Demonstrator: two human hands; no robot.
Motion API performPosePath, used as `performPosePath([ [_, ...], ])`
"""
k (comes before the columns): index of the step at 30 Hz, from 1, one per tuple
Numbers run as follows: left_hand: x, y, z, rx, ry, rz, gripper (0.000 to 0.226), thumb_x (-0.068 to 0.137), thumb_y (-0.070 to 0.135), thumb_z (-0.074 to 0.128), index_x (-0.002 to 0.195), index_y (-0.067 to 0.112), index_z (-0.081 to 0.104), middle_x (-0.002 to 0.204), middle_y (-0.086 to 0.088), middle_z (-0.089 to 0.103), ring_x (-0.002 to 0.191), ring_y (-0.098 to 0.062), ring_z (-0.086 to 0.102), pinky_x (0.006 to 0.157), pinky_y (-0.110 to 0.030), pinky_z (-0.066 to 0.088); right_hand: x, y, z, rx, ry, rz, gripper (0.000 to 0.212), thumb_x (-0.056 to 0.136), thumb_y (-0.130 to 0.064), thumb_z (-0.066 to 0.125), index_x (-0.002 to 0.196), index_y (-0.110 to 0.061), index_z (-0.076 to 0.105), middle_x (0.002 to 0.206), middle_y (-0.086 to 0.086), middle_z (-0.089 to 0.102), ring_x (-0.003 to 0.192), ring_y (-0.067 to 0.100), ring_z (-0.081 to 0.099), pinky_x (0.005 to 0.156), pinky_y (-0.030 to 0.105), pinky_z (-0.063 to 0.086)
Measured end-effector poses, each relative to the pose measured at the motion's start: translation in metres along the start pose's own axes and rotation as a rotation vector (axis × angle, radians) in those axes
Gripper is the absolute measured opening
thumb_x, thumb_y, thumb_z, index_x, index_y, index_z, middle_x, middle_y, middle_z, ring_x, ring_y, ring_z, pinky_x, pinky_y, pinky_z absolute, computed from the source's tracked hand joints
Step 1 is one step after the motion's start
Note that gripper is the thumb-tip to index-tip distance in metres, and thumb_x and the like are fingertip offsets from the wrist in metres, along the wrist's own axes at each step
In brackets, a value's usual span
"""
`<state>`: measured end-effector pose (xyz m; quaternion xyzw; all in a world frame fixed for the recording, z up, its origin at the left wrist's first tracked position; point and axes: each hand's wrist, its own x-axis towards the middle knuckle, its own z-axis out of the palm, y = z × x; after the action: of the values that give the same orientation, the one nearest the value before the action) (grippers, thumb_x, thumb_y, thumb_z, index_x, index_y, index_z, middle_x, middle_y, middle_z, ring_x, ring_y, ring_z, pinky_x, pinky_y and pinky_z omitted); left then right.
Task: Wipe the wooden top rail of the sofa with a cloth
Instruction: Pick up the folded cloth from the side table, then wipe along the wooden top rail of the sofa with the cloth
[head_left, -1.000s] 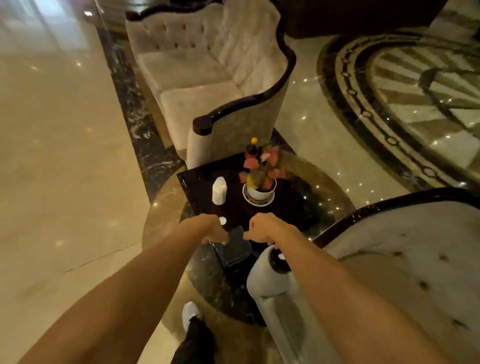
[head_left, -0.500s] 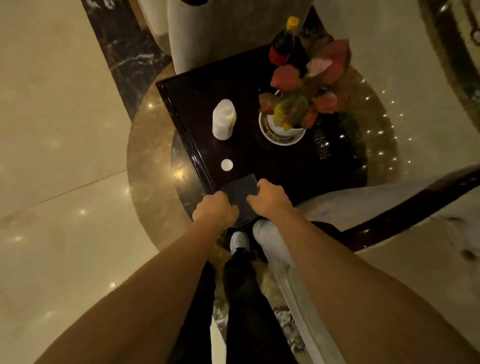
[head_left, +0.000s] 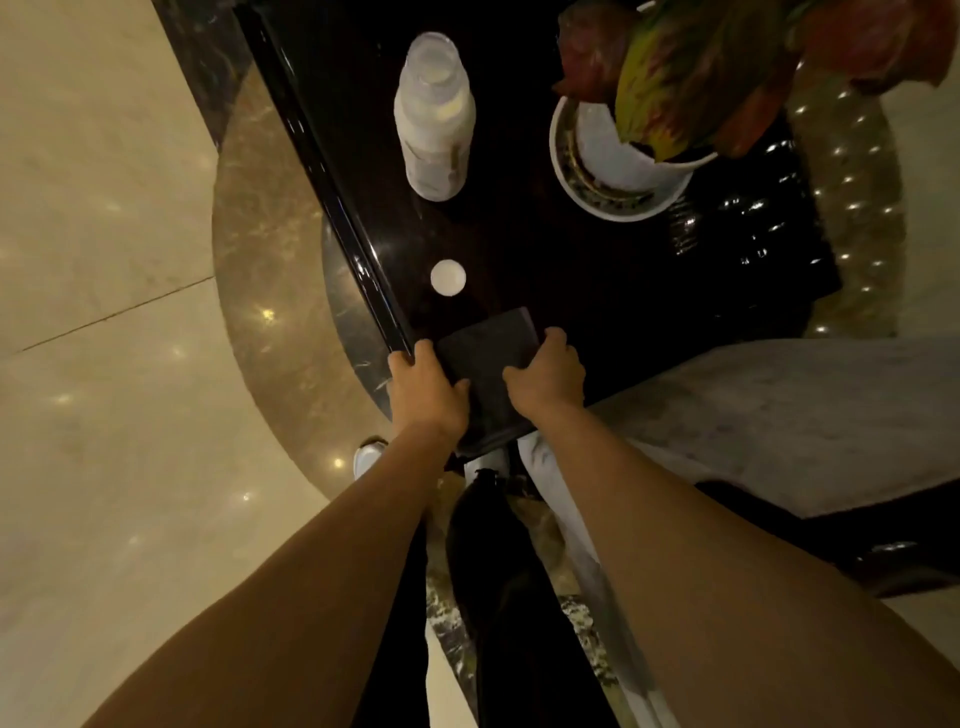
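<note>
Both hands, the left hand (head_left: 423, 387) and right hand (head_left: 548, 371), gripped opposite edges of a dark folded cloth (head_left: 488, 358) lying at the bench (head_left: 597, 270) corner. Wiping had apparently not begun: the sofa's dark wooden rail (head_left: 883, 540) lay well apart, untouched.

Dark counter (head_left: 545, 270): glossy, polished, mirror-like with light glints. Folded cloth (head_left: 488, 358) under both hands: dark, matt, soft-looking. Bottle (head_left: 434, 119): whitish, translucent plastic, smooth. Loose cap (head_left: 448, 277): white, smooth. Pot (head_left: 618, 156): white, glazed, shiny. Floor (head_left: 104, 312): polished stone, pale and veined brown, reflective. Sofa (head_left: 779, 415): pale matt fabric, with dark glossy wooden rail (head_left: 883, 551).
</note>
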<state>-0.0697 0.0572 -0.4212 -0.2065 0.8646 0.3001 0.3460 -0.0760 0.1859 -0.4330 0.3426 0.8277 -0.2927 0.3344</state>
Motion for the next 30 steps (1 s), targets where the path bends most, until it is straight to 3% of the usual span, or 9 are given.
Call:
performPosePath([
  [4,0.01,-0.002,-0.008,0.176,-0.046,0.085,0.021,0.089,0.015,0.064,0.107,0.01,0.055,0.124,-0.018,0.047,0.11,-0.04,0.052,0.095,-0.049,0.048,-0.002,0.006,0.002,0.111,-0.123,0.015,0.036,0.092,-0.013,0.062,0.126,-0.007,0.051,0.132,0.02,0.055,0.114,0.039,0.058,0.079,0.033,0.046],
  [7,0.0,0.004,-0.027,0.089,-0.135,0.196,0.018,0.09,0.017,0.063,0.103,0.006,0.056,0.099,-0.012,0.06,0.089,-0.027,0.056,0.075,-0.041,0.048,-0.018,0.006,-0.005,0.219,-0.12,-0.016,0.012,0.092,-0.009,0.059,0.101,-0.012,0.051,0.119,0.019,0.058,0.099,0.035,0.058,0.069,0.032,0.043],
  [13,-0.058,0.023,-0.071,-0.554,-0.329,0.028,0.01,0.09,0.005,0.063,0.095,0.013,0.062,0.098,-0.014,0.066,0.103,-0.036,0.064,0.09,-0.049,0.056,-0.088,0.005,-0.027,0.699,-0.082,-0.003,0.015,0.091,-0.015,0.063,0.101,-0.019,0.052,0.108,0.01,0.062,0.106,0.033,0.061,0.091,0.044,0.05],
  [15,-0.081,0.027,-0.087,-0.681,-0.434,-0.003,0.016,0.09,0.005,0.058,0.101,0.015,0.064,0.102,-0.015,0.068,0.106,-0.037,0.065,0.082,-0.046,0.058,-0.123,0.002,-0.029,0.806,-0.102,0.003,0.025,0.08,-0.026,0.071,0.099,-0.024,0.054,0.112,0.009,0.065,0.108,0.033,0.063,0.098,0.052,0.051],
  [17,-0.115,0.027,-0.105,-0.708,-0.519,-0.003,0.022,0.09,0.007,0.053,0.107,0.016,0.063,0.099,-0.012,0.068,0.097,-0.033,0.066,0.071,-0.037,0.056,-0.157,0.008,-0.029,0.936,-0.149,0.012,0.044,0.062,-0.04,0.077,0.101,-0.031,0.058,0.115,0.009,0.069,0.108,0.032,0.066,0.099,0.056,0.052],
  [20,-0.164,0.029,-0.133,-0.678,-0.634,-0.01,0.021,0.085,0.011,0.049,0.095,0.016,0.067,0.098,-0.013,0.068,0.09,-0.03,0.065,0.075,-0.038,0.053,-0.22,0.023,-0.039,1.177,-0.188,0.023,0.059,0.059,-0.038,0.083,0.114,-0.029,0.063,0.117,0.006,0.073,0.11,0.03,0.069,0.102,0.055,0.051],
  [23,-0.214,0.035,-0.151,-0.673,-0.69,-0.022,0.032,0.078,0.015,0.048,0.102,0.009,0.069,0.102,-0.017,0.07,0.089,-0.034,0.066,0.084,-0.041,0.053,-0.283,0.041,-0.061,1.25,-0.197,-0.024,0.054,0.077,-0.032,0.079,0.128,-0.027,0.061,0.124,0.002,0.07,0.12,0.028,0.063,0.11,0.054,0.044],
  [25,-0.238,0.043,-0.156,-0.709,-0.702,-0.034,0.044,0.074,0.014,0.048,0.112,0.005,0.067,0.108,-0.02,0.07,0.092,-0.037,0.066,0.087,-0.044,0.053,-0.306,0.058,-0.078,1.31,-0.207,-0.043,0.045,0.089,-0.026,0.072,0.132,-0.024,0.06,0.124,0.0,0.068,0.121,0.024,0.061,0.112,0.046,0.041],
  [30,-0.284,0.07,-0.141,-0.601,-0.729,-0.033,0.027,0.09,0.015,0.051,0.108,0.003,0.068,0.087,-0.016,0.075,0.078,-0.032,0.069,0.069,-0.037,0.056,-0.336,0.097,-0.126,1.46,-0.21,-0.116,0.031,0.092,-0.018,0.069,0.122,-0.012,0.067,0.119,0.01,0.075,0.109,0.026,0.071,0.103,0.044,0.052],
])
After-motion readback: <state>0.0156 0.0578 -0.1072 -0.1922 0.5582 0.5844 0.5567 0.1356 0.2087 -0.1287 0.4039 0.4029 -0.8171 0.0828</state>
